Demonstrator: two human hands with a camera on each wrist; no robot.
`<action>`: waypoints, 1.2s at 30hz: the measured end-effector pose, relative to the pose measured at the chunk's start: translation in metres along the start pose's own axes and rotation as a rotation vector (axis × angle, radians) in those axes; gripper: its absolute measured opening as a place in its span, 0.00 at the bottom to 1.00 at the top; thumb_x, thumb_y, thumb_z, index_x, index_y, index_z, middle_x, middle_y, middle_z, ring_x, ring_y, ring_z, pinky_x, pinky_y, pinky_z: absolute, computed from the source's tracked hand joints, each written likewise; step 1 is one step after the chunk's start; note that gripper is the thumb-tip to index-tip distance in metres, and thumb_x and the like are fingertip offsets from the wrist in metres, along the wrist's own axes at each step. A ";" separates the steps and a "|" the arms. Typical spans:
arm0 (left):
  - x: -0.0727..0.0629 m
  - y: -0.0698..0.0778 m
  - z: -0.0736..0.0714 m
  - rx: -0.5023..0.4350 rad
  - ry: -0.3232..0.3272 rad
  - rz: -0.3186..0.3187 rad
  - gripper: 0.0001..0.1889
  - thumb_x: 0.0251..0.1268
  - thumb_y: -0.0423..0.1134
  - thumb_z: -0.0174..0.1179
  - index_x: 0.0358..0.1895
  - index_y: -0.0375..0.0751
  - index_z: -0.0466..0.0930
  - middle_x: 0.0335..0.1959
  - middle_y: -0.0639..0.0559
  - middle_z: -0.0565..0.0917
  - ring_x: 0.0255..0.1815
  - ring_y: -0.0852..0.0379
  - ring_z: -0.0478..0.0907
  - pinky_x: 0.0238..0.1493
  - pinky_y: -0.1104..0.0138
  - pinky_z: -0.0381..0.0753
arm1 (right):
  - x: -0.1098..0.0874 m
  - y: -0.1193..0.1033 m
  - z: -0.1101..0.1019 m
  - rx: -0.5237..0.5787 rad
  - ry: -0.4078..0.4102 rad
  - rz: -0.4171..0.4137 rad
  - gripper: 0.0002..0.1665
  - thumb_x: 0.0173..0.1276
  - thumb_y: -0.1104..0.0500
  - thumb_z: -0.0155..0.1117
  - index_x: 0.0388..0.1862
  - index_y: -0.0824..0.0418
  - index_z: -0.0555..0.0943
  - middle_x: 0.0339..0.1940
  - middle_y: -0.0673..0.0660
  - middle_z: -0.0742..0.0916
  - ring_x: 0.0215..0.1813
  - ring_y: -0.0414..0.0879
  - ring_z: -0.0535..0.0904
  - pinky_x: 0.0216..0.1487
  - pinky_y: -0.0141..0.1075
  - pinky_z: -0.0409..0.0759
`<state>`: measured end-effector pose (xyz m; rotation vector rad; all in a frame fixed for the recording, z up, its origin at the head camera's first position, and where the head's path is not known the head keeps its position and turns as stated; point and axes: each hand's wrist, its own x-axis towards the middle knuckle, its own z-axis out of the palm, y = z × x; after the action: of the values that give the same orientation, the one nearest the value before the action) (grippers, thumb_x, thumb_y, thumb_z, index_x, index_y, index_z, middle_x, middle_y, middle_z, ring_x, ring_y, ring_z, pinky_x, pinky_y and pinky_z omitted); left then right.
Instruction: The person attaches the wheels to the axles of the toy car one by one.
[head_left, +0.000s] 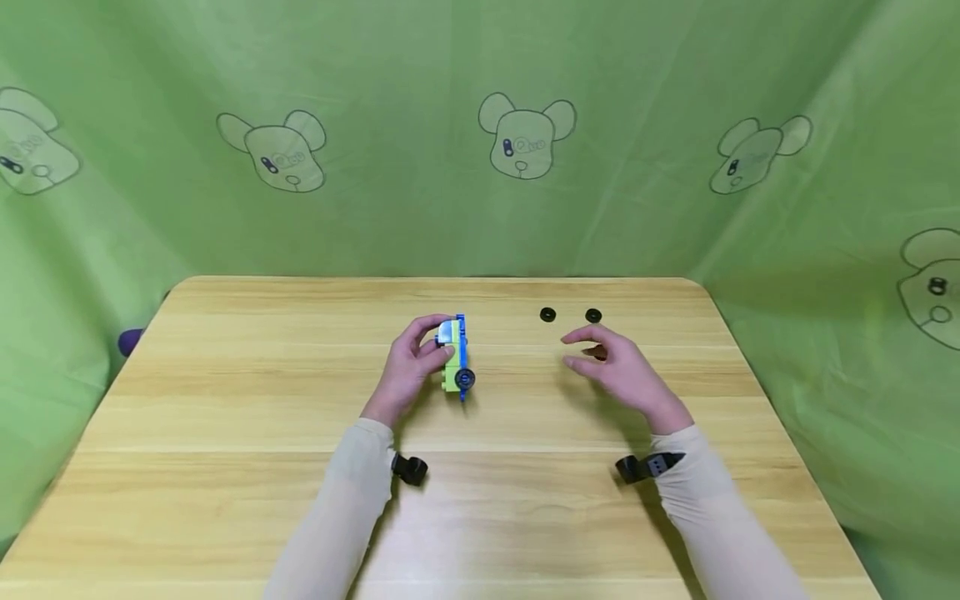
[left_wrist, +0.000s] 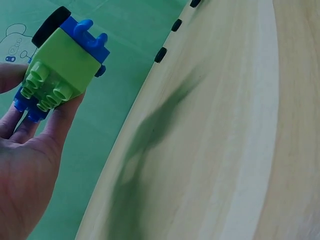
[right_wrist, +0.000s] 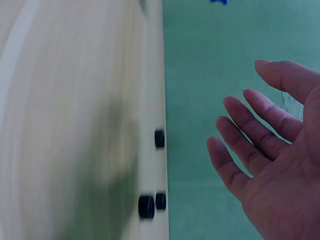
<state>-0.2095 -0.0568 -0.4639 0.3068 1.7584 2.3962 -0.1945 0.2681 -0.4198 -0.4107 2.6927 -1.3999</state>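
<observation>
Green fabric [head_left: 420,225] printed with cartoon animal heads [head_left: 522,146] hangs behind and beside a pale wood-grain table [head_left: 225,500], whose smooth top catches a soft glare. Above it, near the middle, the left hand [head_left: 405,371] pinches a blue and lime-green toy car [head_left: 454,367] between thumb and fingers. It looks like hard plastic: light, stiff, perhaps slightly slippery, with pieces that might work loose if twisted. Its blocky green body probably offers the surest hold, clear of the fitted black wheel [head_left: 465,379]. The right hand [head_left: 628,373], fingers parted, holds nothing, near three loose black wheels [right_wrist: 146,207] toward the far edge.
</observation>
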 end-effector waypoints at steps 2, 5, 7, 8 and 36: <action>-0.001 0.001 -0.001 0.009 0.001 0.000 0.26 0.63 0.22 0.58 0.65 0.38 0.70 0.67 0.47 0.69 0.60 0.45 0.75 0.56 0.54 0.79 | -0.003 0.008 -0.007 -0.021 0.013 0.005 0.21 0.68 0.60 0.67 0.57 0.64 0.78 0.59 0.62 0.79 0.61 0.67 0.72 0.61 0.58 0.71; -0.001 0.002 -0.002 0.011 0.001 -0.002 0.26 0.63 0.22 0.59 0.65 0.38 0.70 0.67 0.47 0.69 0.61 0.45 0.75 0.56 0.57 0.80 | -0.005 0.022 -0.015 -0.042 0.028 0.011 0.22 0.66 0.60 0.69 0.58 0.64 0.77 0.60 0.62 0.78 0.64 0.66 0.69 0.65 0.60 0.67; -0.001 0.002 -0.002 0.009 -0.002 -0.004 0.26 0.63 0.22 0.59 0.65 0.39 0.70 0.67 0.47 0.69 0.61 0.46 0.75 0.55 0.58 0.80 | -0.006 0.030 -0.019 -0.058 0.029 0.008 0.24 0.66 0.59 0.70 0.58 0.64 0.77 0.60 0.62 0.78 0.65 0.64 0.69 0.66 0.60 0.65; -0.001 0.002 -0.002 0.008 -0.002 -0.004 0.26 0.63 0.23 0.59 0.65 0.39 0.70 0.67 0.48 0.69 0.61 0.46 0.75 0.56 0.58 0.80 | -0.006 0.033 -0.021 -0.063 0.028 0.005 0.24 0.66 0.59 0.70 0.59 0.64 0.77 0.60 0.62 0.78 0.65 0.63 0.69 0.67 0.60 0.65; -0.001 -0.003 -0.001 -0.011 -0.013 -0.008 0.26 0.64 0.21 0.57 0.66 0.36 0.69 0.67 0.41 0.69 0.62 0.45 0.74 0.60 0.49 0.75 | 0.014 0.078 -0.043 -0.145 -0.072 0.144 0.32 0.65 0.59 0.70 0.65 0.68 0.72 0.62 0.70 0.74 0.60 0.67 0.71 0.64 0.58 0.67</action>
<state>-0.2086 -0.0572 -0.4667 0.3126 1.7375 2.3922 -0.2313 0.3413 -0.4579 -0.2645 2.7134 -1.1357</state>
